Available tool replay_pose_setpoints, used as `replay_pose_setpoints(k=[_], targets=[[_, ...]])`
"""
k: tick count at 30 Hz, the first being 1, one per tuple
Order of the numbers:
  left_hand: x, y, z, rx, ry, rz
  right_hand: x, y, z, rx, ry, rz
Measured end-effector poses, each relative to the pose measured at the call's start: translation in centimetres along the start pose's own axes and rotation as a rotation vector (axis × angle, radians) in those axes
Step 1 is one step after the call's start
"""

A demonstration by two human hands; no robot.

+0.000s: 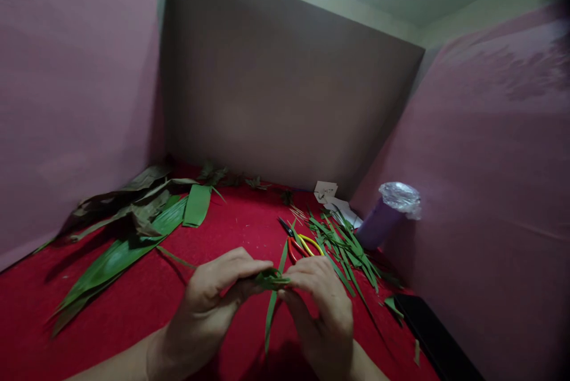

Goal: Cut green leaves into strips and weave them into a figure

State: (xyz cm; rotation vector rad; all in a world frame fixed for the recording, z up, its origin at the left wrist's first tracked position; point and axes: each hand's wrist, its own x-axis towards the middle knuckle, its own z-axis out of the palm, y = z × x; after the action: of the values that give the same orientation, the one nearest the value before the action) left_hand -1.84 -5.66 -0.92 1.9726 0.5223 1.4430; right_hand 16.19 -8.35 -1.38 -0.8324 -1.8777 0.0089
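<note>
Near the bottom middle of the head view, both hands meet at a small bundle of folded green leaf strips. My left hand pinches its left side between thumb and fingers. On the other side my right hand grips the right end, thumb below and fingers above. One strip end hangs down from the bundle, and another length points up behind it. Just beyond my right hand lie scissors with one red and one yellow handle, partly hidden by the fingers.
Cut leaf strips are heaped on the red cloth at right. Beside them stand a purple container topped with clear plastic and a black flat object. Long green leaves and dried leaves lie left. Pink-covered walls flank the space.
</note>
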Motion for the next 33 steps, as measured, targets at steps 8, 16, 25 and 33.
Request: replay_pose_setpoints(k=[8, 16, 25, 33], targets=[[-0.8, 0.7, -0.7, 0.266, -0.002, 0.282, -0.1, -0.2, -0.2, -0.021, -0.015, -0.111], [-0.5, 1.2, -1.2, 0.277, -0.091, 0.335, 0.2, -0.4, -0.5, -0.023, -0.035, -0.119], [0.3, 1.6, -0.9, 0.34, -0.05, 0.577, 0.2, -0.7, -0.8, 0.184, -0.111, -0.035], [-0.1, 1.3, -1.0, 0.35, -0.08, 0.589, 0.2, -0.8, -0.6, 0.251, -0.068, -0.001]])
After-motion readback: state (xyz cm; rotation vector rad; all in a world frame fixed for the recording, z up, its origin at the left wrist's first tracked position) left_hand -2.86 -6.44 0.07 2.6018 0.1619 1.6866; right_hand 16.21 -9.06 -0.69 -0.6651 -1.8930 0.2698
